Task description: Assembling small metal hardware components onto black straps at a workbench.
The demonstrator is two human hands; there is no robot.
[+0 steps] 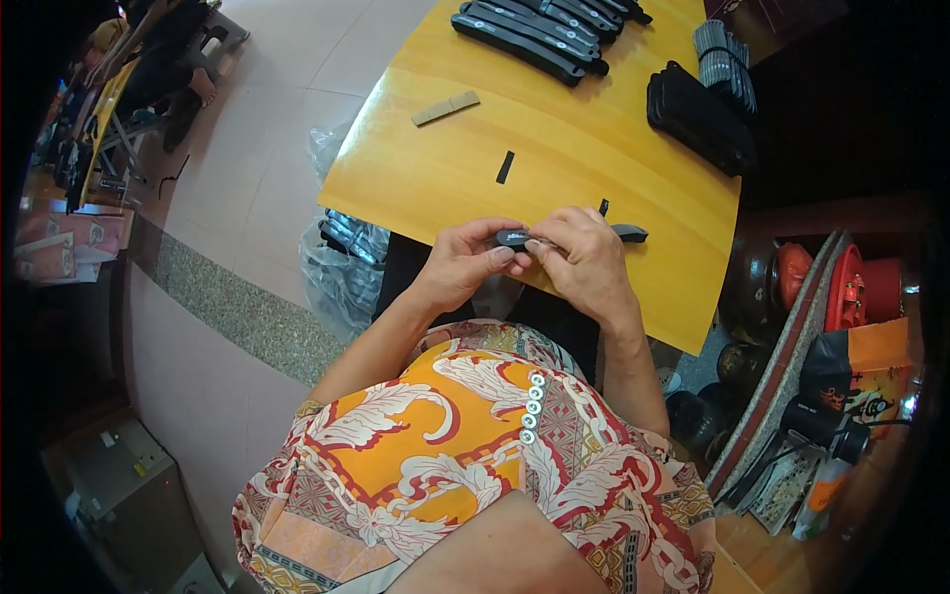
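Close to the near edge of the yellow table (416,168), both hands meet on a black and grey strap (512,239) with small pale print. My left hand (457,259) pinches one end between thumb and fingers. Over the same end, my right hand (586,259) is closed, its fingertips pressed near my left thumb. The strap runs under the right palm, and its grey tail (629,234) comes out on the far right side. A thin black tip also sticks up behind the right knuckles. The exact spot gripped is hidden by my fingers.
A short black strip (506,167) and a brown flat strip (445,108) lie beyond my hands. Several black straps (524,42) are lined up at the far side. At right sit a black stack (698,119) and a grey bundle (725,64). A plastic bag (341,257) stands left.
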